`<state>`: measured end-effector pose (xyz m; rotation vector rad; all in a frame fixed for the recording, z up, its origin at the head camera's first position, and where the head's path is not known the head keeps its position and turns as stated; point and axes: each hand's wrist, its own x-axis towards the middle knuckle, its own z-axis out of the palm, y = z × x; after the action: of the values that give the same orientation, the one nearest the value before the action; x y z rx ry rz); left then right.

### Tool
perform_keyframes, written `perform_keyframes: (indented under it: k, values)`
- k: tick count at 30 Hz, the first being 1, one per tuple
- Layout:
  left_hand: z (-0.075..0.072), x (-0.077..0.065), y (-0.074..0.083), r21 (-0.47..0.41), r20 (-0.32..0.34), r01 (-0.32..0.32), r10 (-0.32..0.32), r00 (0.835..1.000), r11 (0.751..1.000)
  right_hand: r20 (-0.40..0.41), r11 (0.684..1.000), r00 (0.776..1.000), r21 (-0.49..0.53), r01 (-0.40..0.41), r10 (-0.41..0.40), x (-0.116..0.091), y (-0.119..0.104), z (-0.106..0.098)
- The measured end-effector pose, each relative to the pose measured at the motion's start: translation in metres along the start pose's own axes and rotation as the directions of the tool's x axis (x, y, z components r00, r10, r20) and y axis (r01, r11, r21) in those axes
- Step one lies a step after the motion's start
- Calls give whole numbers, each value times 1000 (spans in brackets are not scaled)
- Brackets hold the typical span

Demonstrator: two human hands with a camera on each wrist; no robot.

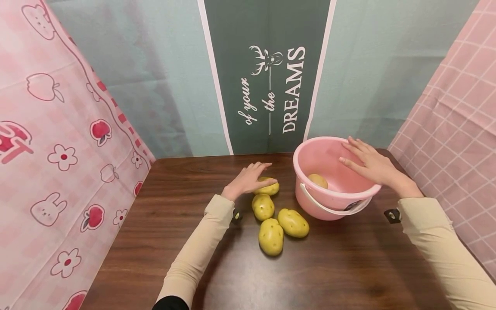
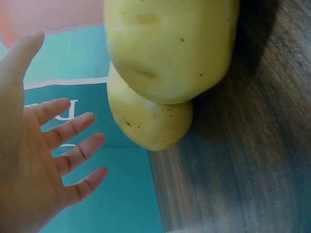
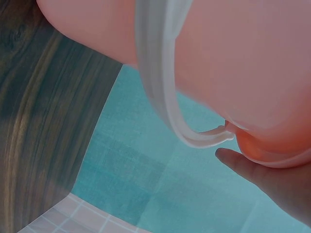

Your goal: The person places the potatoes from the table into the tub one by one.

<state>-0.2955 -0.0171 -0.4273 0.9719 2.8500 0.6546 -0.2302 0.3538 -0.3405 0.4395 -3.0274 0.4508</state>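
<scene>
- The fingers [image 2: 80,152] of the left hand [image 1: 248,180] are spread apart and a little bent, with the thumb held away from them; they hold nothing.
- This hand is above the farthest potato [image 1: 270,188] and covers a part of it in the head view. If it touches the skin of this potato, I cannot tell.
- The right hand [image 1: 370,163] has its fingers extended, with the thumb apart, and it holds nothing. It is over the right side of the pink bucket [image 1: 329,201]; whether it presses on the rim, I cannot tell.
- Four yellow potatoes are on the table, close together, to the left of the bucket: the farthest one, a second potato [image 1: 263,207] just in front of it, a third potato [image 1: 293,223] more to the right, and the nearest potato [image 1: 271,237].
- One more potato [image 1: 317,181] lies inside the bucket, at the left, partly hidden by the wall.
- The bucket stands upright, and its white handle [image 3: 156,73] hangs down along the outside.
- Under all this is the brown wooden table [image 1: 155,241].
- Behind it hangs a green cloth [image 1: 271,26] with the word "DREAMS"; pink cloths are at both sides.
</scene>
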Motion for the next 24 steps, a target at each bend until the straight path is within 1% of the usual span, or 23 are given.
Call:
perform_keyframes:
  k: [5,10,17,24]
  values:
    - [3,-1,-3,25,3,15,-15,1000,1000,3,1000,1000,3,1,-1,0,0,0]
    - [5,-1,-5,50,14,7,-7,1000,999,6,1000,1000,9,0,0,-1,0,0]
    - [8,-2,-7,54,51,22,-25,998,998,6,1000,1000,10,4,-4,-1,0,0]
    - [11,-4,-8,66,67,35,-39,997,997,8,1000,1000,18,5,-5,0,1,1]
